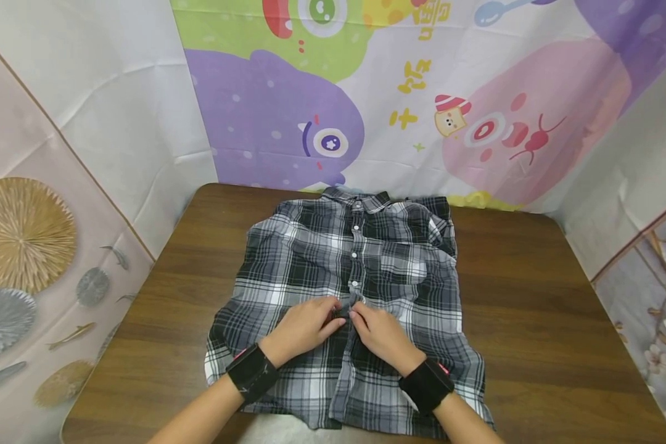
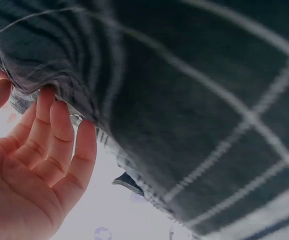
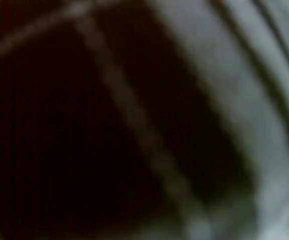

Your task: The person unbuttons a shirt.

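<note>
A black, grey and white plaid button-up shirt (image 1: 305,265) lies front up on the table, its collar toward the back wall. White buttons (image 1: 354,255) run down the upper placket, which is closed there; lower down the two front edges part. My left hand (image 1: 305,327) pinches the front edge at mid-placket. Opposite it, my right hand (image 1: 385,336) pinches the other edge between thumb and finger, the fingertips of both hands nearly meeting. In the left wrist view, the left hand's fingers (image 2: 59,125) touch the raised cloth edge. Blurred plaid cloth fills the right wrist view.
The brown wooden table (image 1: 538,308) extends on both sides of the shirt. Behind it hangs a cartoon-printed cloth (image 1: 288,117), and patterned cloth panels (image 1: 116,123) stand at left and right. A black band (image 1: 252,373) wraps each wrist.
</note>
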Tool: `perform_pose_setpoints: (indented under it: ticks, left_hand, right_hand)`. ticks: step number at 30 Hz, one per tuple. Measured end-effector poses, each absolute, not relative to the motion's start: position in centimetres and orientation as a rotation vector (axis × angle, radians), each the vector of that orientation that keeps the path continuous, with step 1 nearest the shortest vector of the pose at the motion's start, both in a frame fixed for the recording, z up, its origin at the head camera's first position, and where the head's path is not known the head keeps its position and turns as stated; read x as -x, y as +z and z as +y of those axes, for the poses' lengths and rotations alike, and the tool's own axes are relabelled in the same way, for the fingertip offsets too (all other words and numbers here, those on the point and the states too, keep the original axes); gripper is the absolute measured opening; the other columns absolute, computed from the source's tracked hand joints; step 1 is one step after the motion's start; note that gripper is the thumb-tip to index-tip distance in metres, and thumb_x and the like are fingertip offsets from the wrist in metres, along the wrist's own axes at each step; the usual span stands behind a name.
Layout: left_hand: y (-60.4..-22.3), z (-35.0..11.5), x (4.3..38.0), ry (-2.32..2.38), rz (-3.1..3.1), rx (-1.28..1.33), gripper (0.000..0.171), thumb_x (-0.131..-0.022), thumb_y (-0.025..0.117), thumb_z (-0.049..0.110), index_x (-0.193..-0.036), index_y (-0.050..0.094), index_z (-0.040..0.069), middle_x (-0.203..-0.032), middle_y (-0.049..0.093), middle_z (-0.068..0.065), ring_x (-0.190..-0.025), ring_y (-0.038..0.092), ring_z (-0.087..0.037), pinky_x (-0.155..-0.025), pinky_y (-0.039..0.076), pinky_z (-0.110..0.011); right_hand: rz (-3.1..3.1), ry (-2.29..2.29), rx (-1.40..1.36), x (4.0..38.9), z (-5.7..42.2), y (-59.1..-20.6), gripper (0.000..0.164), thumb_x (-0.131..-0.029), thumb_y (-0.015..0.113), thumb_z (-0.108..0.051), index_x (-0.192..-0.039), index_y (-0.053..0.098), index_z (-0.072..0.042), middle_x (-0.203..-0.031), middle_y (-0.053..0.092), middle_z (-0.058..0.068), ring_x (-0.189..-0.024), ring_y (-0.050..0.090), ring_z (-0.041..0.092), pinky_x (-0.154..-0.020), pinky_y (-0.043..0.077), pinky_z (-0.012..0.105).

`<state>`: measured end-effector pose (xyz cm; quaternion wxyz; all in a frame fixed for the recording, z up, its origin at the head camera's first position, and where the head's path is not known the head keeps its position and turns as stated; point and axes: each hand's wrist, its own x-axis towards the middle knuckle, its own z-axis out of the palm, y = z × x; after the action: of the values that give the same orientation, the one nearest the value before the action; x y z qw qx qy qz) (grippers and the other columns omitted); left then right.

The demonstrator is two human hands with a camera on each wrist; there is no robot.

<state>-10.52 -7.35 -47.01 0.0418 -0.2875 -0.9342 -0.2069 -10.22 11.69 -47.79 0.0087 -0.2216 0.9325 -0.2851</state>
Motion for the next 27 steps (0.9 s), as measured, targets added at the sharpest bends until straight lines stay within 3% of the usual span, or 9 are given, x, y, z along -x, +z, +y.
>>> perform_pose_setpoints:
  ticks: [6, 17, 27]
  left_hand:
    - [-46.0, -6.5, 11.1, -0.615, -2.819, 0.883, 0.03, -0.093, 0.056, 0.033, -0.113, 0.061, 0.011, -0.092, 0.059, 0.001, -0.074, 0.055, -0.009, -0.062, 0.048, -0.024]
    - [-44.3, -5.5, 12.1, -0.664, -2.741, 0.843, 0.024, -0.094, 0.055, 0.027, -0.11, 0.064, 0.011, -0.091, 0.057, 0.0, -0.069, 0.051, -0.008, -0.058, 0.045, -0.022]
    - [-42.8, -5.0, 13.0, -0.756, -2.667, 0.767, 0.018, -0.096, 0.051, 0.024, -0.103, 0.061, 0.011, -0.091, 0.058, -0.001, -0.069, 0.05, -0.01, -0.06, 0.043, -0.024]
  right_hand:
    - [2.878, -0.986, 0.687, 10.6, 11.9, -46.6, 0.015, -0.098, 0.047, -0.019, -0.087, 0.057, -0.016, -0.058, 0.039, -0.01, -0.047, 0.034, 0.003, -0.047, 0.032, 0.019]
    - [2.919, -1.055, 0.646, 11.6, 12.1, -44.5, 0.02, -0.099, 0.044, -0.024, -0.081, 0.049, -0.019, -0.06, 0.036, -0.008, -0.049, 0.034, 0.005, -0.05, 0.031, 0.02]
    - [3.005, -1.31, 0.531, 12.4, 11.4, -43.3, 0.017, -0.098, 0.048, -0.023, -0.096, 0.061, -0.012, -0.063, 0.044, -0.005, -0.055, 0.039, 0.007, -0.053, 0.035, 0.022]
